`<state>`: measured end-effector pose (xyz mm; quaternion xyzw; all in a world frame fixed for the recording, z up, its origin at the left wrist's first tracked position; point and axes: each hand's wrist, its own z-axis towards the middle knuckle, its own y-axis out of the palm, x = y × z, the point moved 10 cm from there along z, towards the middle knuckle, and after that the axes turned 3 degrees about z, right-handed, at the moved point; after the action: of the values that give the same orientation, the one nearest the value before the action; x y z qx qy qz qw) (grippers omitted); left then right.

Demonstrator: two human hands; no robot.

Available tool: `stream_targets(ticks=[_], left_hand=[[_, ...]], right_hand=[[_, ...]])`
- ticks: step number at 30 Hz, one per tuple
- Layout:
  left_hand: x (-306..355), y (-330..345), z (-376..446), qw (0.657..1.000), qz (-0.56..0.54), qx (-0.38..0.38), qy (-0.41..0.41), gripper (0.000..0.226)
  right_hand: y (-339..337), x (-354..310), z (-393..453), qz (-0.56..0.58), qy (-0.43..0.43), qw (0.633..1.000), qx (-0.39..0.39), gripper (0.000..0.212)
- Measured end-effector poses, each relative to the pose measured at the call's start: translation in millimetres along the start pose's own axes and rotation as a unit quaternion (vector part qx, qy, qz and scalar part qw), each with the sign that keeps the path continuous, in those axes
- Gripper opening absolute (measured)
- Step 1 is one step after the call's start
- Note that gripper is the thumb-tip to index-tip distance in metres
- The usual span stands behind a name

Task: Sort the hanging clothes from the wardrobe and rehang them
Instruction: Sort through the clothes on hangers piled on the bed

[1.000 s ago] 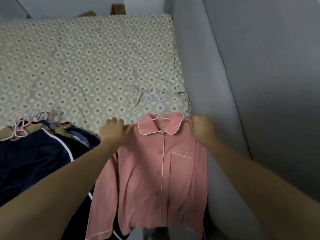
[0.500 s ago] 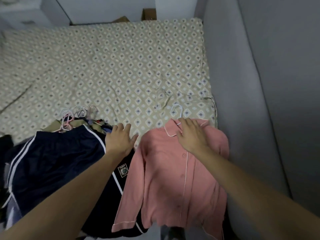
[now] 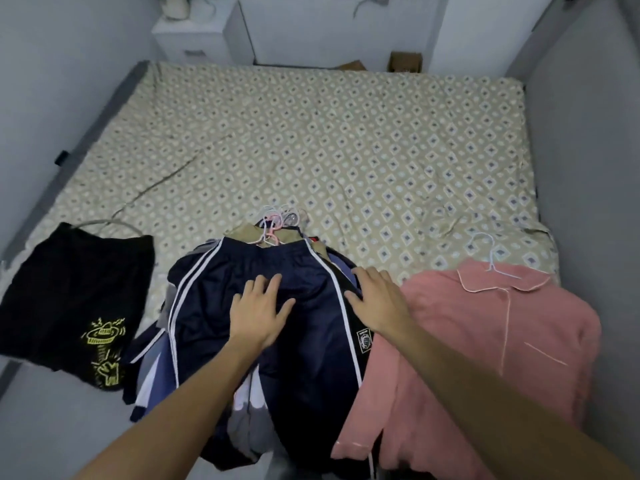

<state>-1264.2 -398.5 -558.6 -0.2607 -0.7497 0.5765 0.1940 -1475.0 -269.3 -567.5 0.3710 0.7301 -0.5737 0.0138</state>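
A pile of hung clothes lies at the near edge of the bed, topped by navy shorts with white side stripes (image 3: pixel 304 368). My left hand (image 3: pixel 258 311) rests flat on the shorts with spread fingers. My right hand (image 3: pixel 377 303) lies flat on the shorts' right stripe. A bunch of pink and white hanger hooks (image 3: pixel 278 221) sticks out past the pile. To the right, a pink button shirt (image 3: pixel 485 341) lies spread on its white hanger (image 3: pixel 488 251). At the left lies a black garment with a yellow print (image 3: pixel 72 299).
The bed (image 3: pixel 329 143) with its diamond-patterned cover fills the middle of the view. Grey walls close in on both sides. A white cabinet (image 3: pixel 194 39) and a cardboard box (image 3: pixel 406 62) stand beyond the far end.
My right hand left the pink shirt and moved left onto the navy shorts. My left hand slid onto the middle of the shorts. The view swung left, revealing the black garment.
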Motion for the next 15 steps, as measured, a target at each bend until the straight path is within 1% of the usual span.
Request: stream_targets(ticks=[5,8,11,13,15], left_hand=[[-102.1,19.6,30.4,1.000,-0.007,-0.008,-0.017,0.070],[-154.8,25.6,65.5,0.999,-0.020,-0.003,-0.036,0.070],[-195.9,35.2,100.0,0.997,-0.053,-0.009,-0.064,0.066],[-216.3,50.1,118.7,0.994,-0.079,-0.031,-0.071,0.061],[-231.9,70.1,130.5,0.989,-0.102,-0.067,-0.080,0.058]], right_hand=[[56.9,-38.8,47.2,0.030,0.040,0.997,-0.057,0.062],[78.5,-46.7,85.6,0.063,0.077,0.994,-0.050,0.070],[93.9,-38.3,115.4,0.062,0.114,0.991,-0.045,0.070],[103.6,-30.6,129.5,0.073,0.130,0.987,-0.053,0.073],[116.9,-27.0,139.7,0.113,0.137,0.982,-0.070,0.075]])
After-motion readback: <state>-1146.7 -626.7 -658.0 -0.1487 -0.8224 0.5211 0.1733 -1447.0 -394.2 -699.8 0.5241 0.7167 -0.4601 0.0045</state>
